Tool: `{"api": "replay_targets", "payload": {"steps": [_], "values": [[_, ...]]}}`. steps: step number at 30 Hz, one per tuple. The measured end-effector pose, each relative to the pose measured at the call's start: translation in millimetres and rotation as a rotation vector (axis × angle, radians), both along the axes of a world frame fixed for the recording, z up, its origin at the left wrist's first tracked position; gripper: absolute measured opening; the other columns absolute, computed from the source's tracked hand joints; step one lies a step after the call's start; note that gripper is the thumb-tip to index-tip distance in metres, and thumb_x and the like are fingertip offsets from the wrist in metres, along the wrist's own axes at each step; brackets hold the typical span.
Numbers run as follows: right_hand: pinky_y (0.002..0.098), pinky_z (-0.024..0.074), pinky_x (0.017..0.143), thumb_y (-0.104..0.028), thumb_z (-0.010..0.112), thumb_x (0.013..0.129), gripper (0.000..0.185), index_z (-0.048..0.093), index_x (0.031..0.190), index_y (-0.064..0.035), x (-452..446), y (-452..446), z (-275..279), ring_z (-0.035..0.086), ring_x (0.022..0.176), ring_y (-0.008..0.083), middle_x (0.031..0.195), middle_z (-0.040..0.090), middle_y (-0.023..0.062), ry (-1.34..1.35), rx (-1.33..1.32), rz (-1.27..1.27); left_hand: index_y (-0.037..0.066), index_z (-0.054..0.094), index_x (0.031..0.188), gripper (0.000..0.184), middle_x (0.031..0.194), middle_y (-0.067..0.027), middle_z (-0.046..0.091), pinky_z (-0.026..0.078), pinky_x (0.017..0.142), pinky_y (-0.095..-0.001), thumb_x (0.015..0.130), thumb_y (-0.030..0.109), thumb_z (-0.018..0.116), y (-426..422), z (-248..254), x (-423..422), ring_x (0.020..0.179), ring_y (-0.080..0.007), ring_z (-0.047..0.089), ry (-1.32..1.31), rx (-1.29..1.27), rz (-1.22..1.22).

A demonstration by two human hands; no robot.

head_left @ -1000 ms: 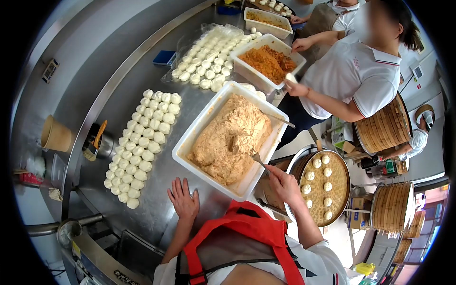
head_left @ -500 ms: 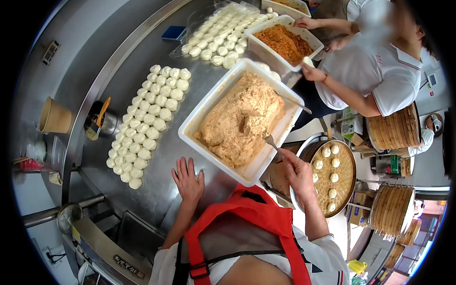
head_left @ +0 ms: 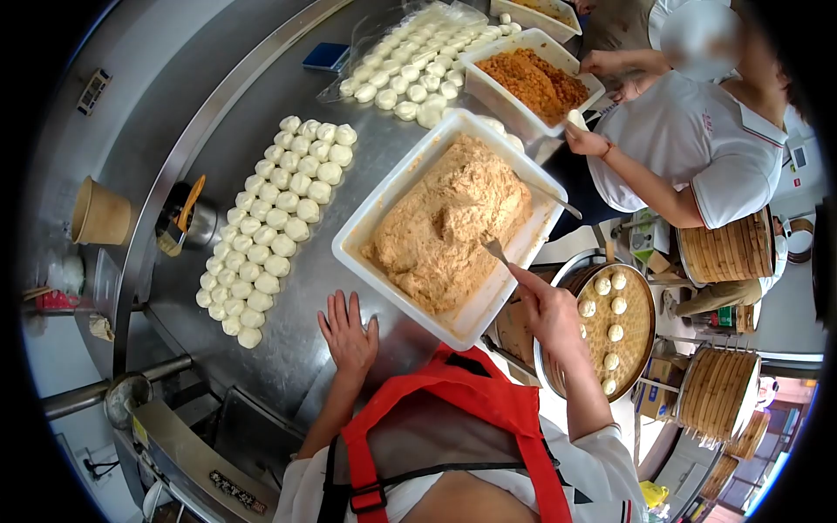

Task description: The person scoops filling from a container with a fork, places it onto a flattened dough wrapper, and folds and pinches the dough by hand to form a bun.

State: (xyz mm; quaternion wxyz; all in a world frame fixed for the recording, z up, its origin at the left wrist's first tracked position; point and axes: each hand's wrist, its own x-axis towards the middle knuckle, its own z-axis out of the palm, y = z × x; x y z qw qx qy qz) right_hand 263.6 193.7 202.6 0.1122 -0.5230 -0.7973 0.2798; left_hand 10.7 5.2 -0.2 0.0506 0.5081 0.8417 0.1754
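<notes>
My right hand (head_left: 551,309) is wrapped round the handle of a metal fork (head_left: 495,250), whose tines are over the light orange filling (head_left: 453,222). The filling is heaped in a white plastic tub (head_left: 384,292). A second metal utensil (head_left: 558,200) leans on the tub's right side. My left hand (head_left: 349,338) lies flat on the steel table (head_left: 301,301), fingers spread, below the tub's left corner. Rows of white dough balls (head_left: 270,231) stand on the table to the left of the tub.
More dough balls (head_left: 410,65) lie under plastic near a blue scale (head_left: 326,57). At the right, a co-worker (head_left: 697,144) holds dough beside a tub of orange filling (head_left: 532,83). A steamer (head_left: 641,322) with buns and stacked steamers (head_left: 719,392) stand right. A metal pot (head_left: 199,225) sits left.
The fork has lifted slightly from the filling, and its tines show more fully. The whole view has shifted, with table items now higher and further right. My left hand stays flat.
</notes>
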Motion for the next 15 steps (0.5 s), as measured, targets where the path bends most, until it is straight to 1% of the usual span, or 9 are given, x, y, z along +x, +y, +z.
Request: {"api": "replay_targets", "payload": {"steps": [1, 3, 6, 9, 12, 14, 15], "values": [[0.0444, 0.0544, 0.073, -0.007, 0.058, 0.092, 0.035, 0.066, 0.126, -0.0095, -3.8, 3.9, -1.3, 0.068, 0.078, 0.0399, 0.081, 0.067, 0.0248, -0.060, 0.000, 0.025, 0.003, 0.041, 0.146, 0.064, 0.154, -0.0224, 0.034, 0.012, 0.118, -0.0583, 0.093, 0.036, 0.054, -0.3, -1.0, -0.5, 0.146, -0.0388, 0.025, -0.003, -0.004, 0.001], [0.0454, 0.0542, 0.073, -0.008, 0.058, 0.093, 0.033, 0.066, 0.124, -0.0096, -6.4, 9.8, 2.0, 0.068, 0.078, 0.0406, 0.081, 0.067, 0.0259, -0.027, -0.021, 0.023, 0.004, 0.042, 0.146, 0.065, 0.154, -0.0223, 0.034, 0.011, 0.118, -0.0588, 0.092, 0.038, 0.056, -0.8, -2.6, -0.8, 0.147, -0.0385, 0.024, -0.009, -0.014, 0.004], [0.0460, 0.0541, 0.072, -0.009, 0.057, 0.094, 0.031, 0.067, 0.122, -0.0098, -4.6, 15.2, 1.3, 0.068, 0.079, 0.0406, 0.081, 0.066, 0.0262, -0.004, -0.011, 0.048, 0.003, 0.041, 0.146, 0.063, 0.154, -0.0225, 0.034, 0.011, 0.118, -0.0594, 0.093, 0.034, 0.055, 0.0, 1.3, -0.2, 0.146, -0.0384, 0.025, -0.024, -0.009, -0.005], [0.0468, 0.0541, 0.073, -0.011, 0.057, 0.094, 0.029, 0.068, 0.121, -0.0100, -1.5, 18.3, -2.3, 0.068, 0.080, 0.0398, 0.082, 0.067, 0.0252, 0.016, 0.028, 0.076, 0.002, 0.044, 0.143, 0.059, 0.153, -0.0226, 0.035, 0.014, 0.118, -0.0565, 0.093, 0.031, 0.055, -0.8, -0.1, -2.2, 0.145, -0.0387, 0.028, -0.033, -0.022, -0.001], [0.0472, 0.0541, 0.073, -0.012, 0.058, 0.095, 0.028, 0.068, 0.121, -0.0101, -1.2, 16.2, -3.5, 0.068, 0.080, 0.0393, 0.082, 0.068, 0.0241, 0.038, 0.045, 0.073, 0.001, 0.053, 0.134, 0.046, 0.143, -0.0217, 0.047, 0.027, 0.113, -0.0520, 0.092, 0.020, 0.057, -10.2, -18.3, -19.2, 0.134, -0.0390, 0.042, -0.406, 0.316, 0.093], [0.0475, 0.0542, 0.073, -0.013, 0.058, 0.095, 0.028, 0.068, 0.121, -0.0104, -2.5, 13.9, -2.8, 0.068, 0.079, 0.0390, 0.082, 0.068, 0.0233, 0.036, 0.045, 0.064, 0.001, 0.058, 0.125, 0.038, 0.132, -0.0200, 0.055, 0.034, 0.106, -0.0494, 0.090, 0.014, 0.059, -1.3, 29.7, -16.3, 0.123, -0.0382, 0.049, -0.325, 0.413, 0.078], [0.0457, 0.0546, 0.075, -0.012, 0.059, 0.094, 0.029, 0.068, 0.122, -0.0106, -4.3, 13.3, -0.6, 0.069, 0.082, 0.0379, 0.085, 0.069, 0.0223, -0.005, 0.031, 0.056, 0.001, 0.060, 0.121, 0.034, 0.127, -0.0192, 0.058, 0.038, 0.102, -0.0482, 0.089, 0.010, 0.060, 6.0, 57.9, -14.7, 0.118, -0.0378, 0.053, -0.282, 0.460, 0.069]]}}
